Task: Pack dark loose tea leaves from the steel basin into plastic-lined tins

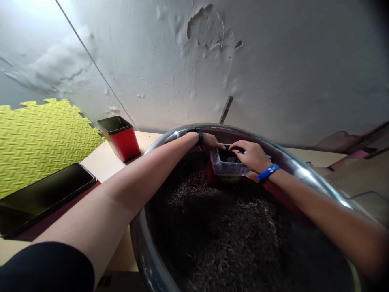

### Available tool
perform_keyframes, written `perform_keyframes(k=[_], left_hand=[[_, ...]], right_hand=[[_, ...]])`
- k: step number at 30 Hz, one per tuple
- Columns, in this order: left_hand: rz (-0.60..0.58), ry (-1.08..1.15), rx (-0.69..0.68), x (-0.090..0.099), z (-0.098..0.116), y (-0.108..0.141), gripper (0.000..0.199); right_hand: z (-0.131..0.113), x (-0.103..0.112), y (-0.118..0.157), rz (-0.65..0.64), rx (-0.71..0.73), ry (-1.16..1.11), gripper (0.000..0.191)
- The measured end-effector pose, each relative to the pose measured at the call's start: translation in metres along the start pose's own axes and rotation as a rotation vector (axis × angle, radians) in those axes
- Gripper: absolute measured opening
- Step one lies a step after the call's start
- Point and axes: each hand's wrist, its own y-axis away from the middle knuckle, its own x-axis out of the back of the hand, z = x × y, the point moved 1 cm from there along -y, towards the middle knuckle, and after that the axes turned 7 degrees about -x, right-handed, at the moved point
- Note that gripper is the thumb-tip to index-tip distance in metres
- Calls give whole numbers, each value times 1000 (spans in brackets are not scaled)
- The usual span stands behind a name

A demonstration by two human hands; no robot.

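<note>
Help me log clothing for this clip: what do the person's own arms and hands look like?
The left hand is ungloved, with a black band, perhaps a watch, around its wrist; a dark sleeve ends higher up, leaving the forearm bare. The right hand is ungloved, with a blue wristband bearing a white marking like a 3; no sleeve shows on that arm.

A basin (pixel 151 247) stands on the table (pixel 121 253), the wall (pixel 136 61) behind it. Soil (pixel 237 239) lies in the basin, and toward its far side stands a pot (pixel 229 178). The left hand (pixel 212 142) is at the pot's left, the right hand (pixel 252 156) at its right. Left of the basin sit a planter (pixel 45 200) and, behind that, a box (pixel 126 144), with a mat (pixel 45 148) beyond
</note>
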Motion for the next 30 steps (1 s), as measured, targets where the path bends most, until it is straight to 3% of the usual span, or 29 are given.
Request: perform_keyframes(k=[7, 13, 17, 26, 30], left_hand=[[0, 11, 13, 0, 1, 0, 44], [-55, -71, 21, 0, 4, 2, 56], [-73, -82, 39, 0, 5, 3, 60], [-77, -100, 39, 1, 6, 3, 61], [-68, -96, 46, 0, 7, 4, 59]], right_hand=[[-3, 5, 1, 29, -34, 5, 14], [-4, 5, 2, 8, -146, 127, 37], [-2, 2, 2, -52, -136, 132, 43], [-3, -1, 4, -28, -182, 128, 36], [-3, 1, 3, 33, -244, 69, 18]])
